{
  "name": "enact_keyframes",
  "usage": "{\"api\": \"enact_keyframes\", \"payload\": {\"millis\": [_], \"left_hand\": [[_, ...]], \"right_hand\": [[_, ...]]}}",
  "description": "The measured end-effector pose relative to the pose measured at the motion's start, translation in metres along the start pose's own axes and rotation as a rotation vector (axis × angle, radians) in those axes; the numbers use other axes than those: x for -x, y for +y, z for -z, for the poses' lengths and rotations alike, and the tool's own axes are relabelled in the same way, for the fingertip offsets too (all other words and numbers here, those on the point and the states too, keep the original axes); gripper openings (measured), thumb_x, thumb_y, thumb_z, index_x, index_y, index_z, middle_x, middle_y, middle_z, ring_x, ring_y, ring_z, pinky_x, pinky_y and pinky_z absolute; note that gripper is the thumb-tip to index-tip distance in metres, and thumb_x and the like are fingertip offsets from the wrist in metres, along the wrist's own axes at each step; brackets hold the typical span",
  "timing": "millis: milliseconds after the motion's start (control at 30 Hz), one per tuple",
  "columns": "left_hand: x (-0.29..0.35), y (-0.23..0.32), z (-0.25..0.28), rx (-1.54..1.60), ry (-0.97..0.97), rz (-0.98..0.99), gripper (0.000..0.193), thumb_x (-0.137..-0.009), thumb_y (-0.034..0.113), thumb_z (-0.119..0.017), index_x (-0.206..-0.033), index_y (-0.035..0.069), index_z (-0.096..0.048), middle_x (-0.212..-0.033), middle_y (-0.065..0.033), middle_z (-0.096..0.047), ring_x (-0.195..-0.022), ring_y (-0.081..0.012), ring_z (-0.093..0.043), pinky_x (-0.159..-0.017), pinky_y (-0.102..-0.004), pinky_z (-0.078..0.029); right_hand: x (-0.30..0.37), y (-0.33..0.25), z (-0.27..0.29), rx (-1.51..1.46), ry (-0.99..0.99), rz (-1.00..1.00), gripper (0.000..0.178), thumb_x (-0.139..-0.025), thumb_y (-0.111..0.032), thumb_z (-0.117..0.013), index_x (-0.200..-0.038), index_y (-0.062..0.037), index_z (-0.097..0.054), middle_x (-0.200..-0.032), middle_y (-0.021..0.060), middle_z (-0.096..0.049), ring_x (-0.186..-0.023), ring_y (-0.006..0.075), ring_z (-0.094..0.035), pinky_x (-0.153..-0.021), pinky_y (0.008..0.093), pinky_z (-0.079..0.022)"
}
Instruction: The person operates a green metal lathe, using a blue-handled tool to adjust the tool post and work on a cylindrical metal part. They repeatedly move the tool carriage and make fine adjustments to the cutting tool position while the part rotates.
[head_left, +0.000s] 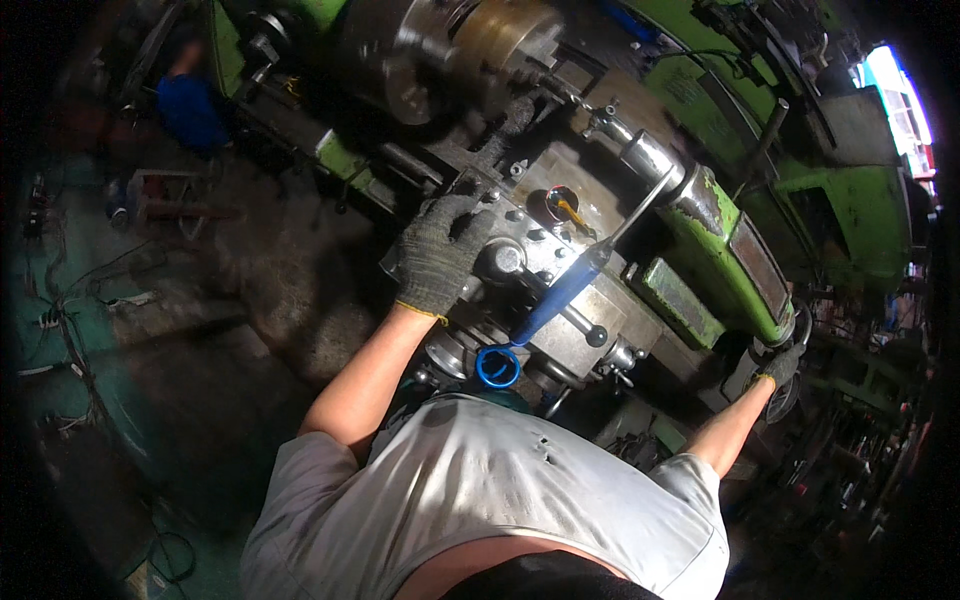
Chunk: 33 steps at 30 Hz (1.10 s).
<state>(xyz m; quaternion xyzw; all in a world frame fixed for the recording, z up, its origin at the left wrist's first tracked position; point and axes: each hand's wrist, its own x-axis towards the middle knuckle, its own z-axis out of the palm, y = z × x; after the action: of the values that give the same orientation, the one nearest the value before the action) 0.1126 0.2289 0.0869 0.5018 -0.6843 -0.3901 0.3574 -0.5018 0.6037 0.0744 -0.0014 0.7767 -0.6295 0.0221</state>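
Note:
My left hand (437, 255), in a dark knitted glove, is closed over the near left corner of the steel tool post (545, 250) on a lathe. Beside its fingers is the post's round clamping knob (502, 258). Off to the right, my gloved right hand (785, 366) wraps round the rim of the tailstock handwheel (803, 325); its fingers are partly hidden. Between the hands, a rod with a long blue handle (565, 292) slants from near my shirt up to the tailstock quill (650, 158). A round can (549, 206) with a yellow-handled brush (568, 208) stands behind the tool post.
The chuck (400, 60) and a blurred brass-coloured cylinder (505, 35) are at the far side. The green tailstock (735, 255) stands at right. A blue ring (498, 367) lies close to my body. Someone in blue (190, 112) is at far left. Cables (75, 350) cross the left floor.

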Motion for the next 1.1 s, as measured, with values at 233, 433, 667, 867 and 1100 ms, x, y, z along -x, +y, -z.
{"api": "enact_keyframes", "payload": {"millis": [233, 433, 667, 867, 1100], "left_hand": [[-0.001, 0.003, -0.001, -0.004, 0.013, -0.055, 0.032, -0.09, 0.029, -0.078, -0.111, 0.005, -0.072, -0.106, -0.0165, -0.074, -0.099, -0.0321, -0.072, -0.087, -0.0412, -0.056], [0.001, -0.009, -0.006, 0.068, 0.021, -0.089, 0.032, -0.089, 0.026, -0.079, -0.11, 0.004, -0.07, -0.105, -0.0171, -0.073, -0.097, -0.0338, -0.071, -0.085, -0.0428, -0.056], [0.005, -0.004, -0.008, 0.048, 0.124, -0.142, 0.025, -0.088, 0.022, -0.079, -0.105, 0.006, -0.07, -0.099, -0.0145, -0.071, -0.095, -0.0335, -0.068, -0.084, -0.044, -0.054], [0.004, -0.005, -0.005, 0.004, 0.081, -0.207, 0.025, -0.09, 0.018, -0.077, -0.111, 0.005, -0.07, -0.106, -0.0155, -0.074, -0.1, -0.0318, -0.071, -0.089, -0.0419, -0.055], [0.007, 0.001, -0.003, 0.011, 0.071, -0.185, 0.029, -0.088, 0.016, -0.079, -0.113, 0.005, -0.069, -0.106, -0.0158, -0.074, -0.098, -0.0321, -0.071, -0.089, -0.042, -0.055]], "right_hand": [[-0.012, 0.037, 0.034, 0.049, 0.024, -0.007, 0.072, -0.105, -0.062, -0.035, -0.146, -0.0066, -0.055, -0.137, 0.0158, -0.063, -0.116, 0.0334, -0.065, -0.089, 0.0486, -0.061], [0.012, 0.012, 0.008, 0.069, 0.123, -0.052, 0.069, -0.105, -0.059, -0.036, -0.146, -0.0069, -0.055, -0.137, 0.0153, -0.063, -0.116, 0.0324, -0.064, -0.09, 0.0475, -0.06], [0.014, 0.004, -0.012, 0.068, 0.114, -0.059, 0.067, -0.104, -0.056, -0.038, -0.147, -0.0072, -0.054, -0.136, 0.0148, -0.064, -0.117, 0.0313, -0.064, -0.091, 0.0462, -0.059], [0.017, 0.001, -0.03, 0.038, 0.04, -0.05, 0.065, -0.104, -0.053, -0.039, -0.147, -0.0074, -0.054, -0.136, 0.0143, -0.064, -0.117, 0.0303, -0.064, -0.092, 0.0452, -0.058], [0.022, -0.001, -0.042, 0.027, -0.012, -0.043, 0.062, -0.104, -0.05, -0.04, -0.147, -0.0077, -0.054, -0.135, 0.0138, -0.064, -0.117, 0.0291, -0.063, -0.094, 0.0439, -0.057]]}}
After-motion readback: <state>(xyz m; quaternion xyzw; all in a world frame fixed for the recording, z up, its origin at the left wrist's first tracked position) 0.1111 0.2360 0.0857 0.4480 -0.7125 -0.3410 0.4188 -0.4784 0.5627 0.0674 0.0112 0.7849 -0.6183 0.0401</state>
